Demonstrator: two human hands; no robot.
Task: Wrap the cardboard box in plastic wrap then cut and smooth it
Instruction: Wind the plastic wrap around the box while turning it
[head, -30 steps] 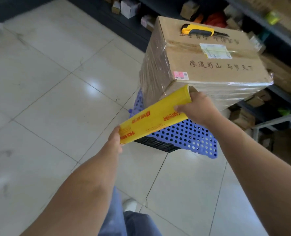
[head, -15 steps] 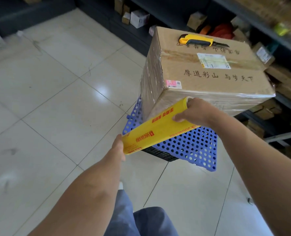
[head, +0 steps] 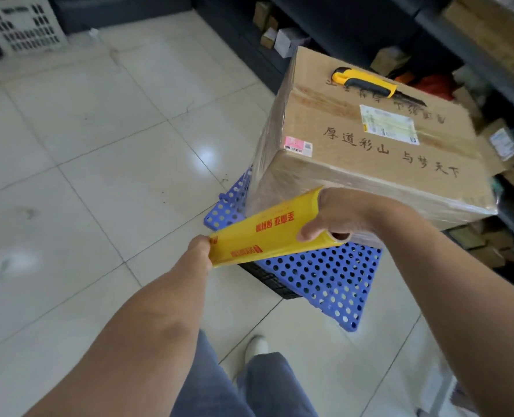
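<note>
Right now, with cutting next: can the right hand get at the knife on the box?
Probably not yet: the right hand grips an end of the wrap roll. The knife lies uncovered on the box, so the way looks free once it lets go.

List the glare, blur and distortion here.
Head view: a bright reflection glares on glossy white floor tiles; the brown cardboard box blurs toward its right edge; wide-angle distortion bows tile seams; the yellow plastic-wrap roll looks sharper.
</note>
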